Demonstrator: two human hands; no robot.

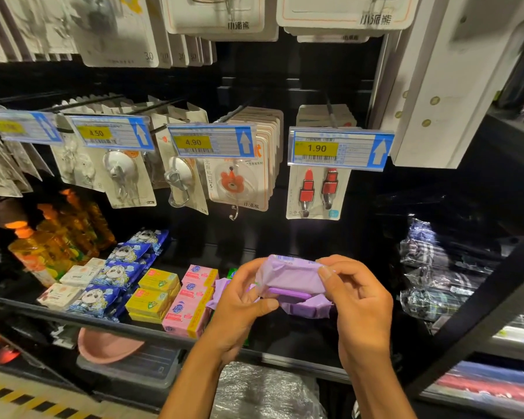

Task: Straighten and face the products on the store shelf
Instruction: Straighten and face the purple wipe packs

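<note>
Black store shelf, one deep tier, stock laid flat in rows running front to back. Above it, a row of carded white adhesive hooks on black pegs, each peg fronted by a blue-framed price tag with a yellow panel. At the far left of the tier, orange liquid bottles with orange caps. Next to them, blue foil packets printed with a panda face, overlapping in a slanted line. Then pink rectangular soap boxes, stacked at the shelf front, and yellow rectangular soap boxes just to their left. Left hand and right hand, raised together over the front of the shelf, to the right of the pink boxes. Between them, one soft lilac plastic-wrapped packet, held clear of the shelf above further loose purple packets lying there. Both hands are closed round it: left fingers curl about the left end with the thumb along the lower edge; right fingers wrap the right end, thumb on the upper corner. The wrapper is crinkled, with a darker purple band along the bottom and small print on the top edge, too blurred to read.
</note>
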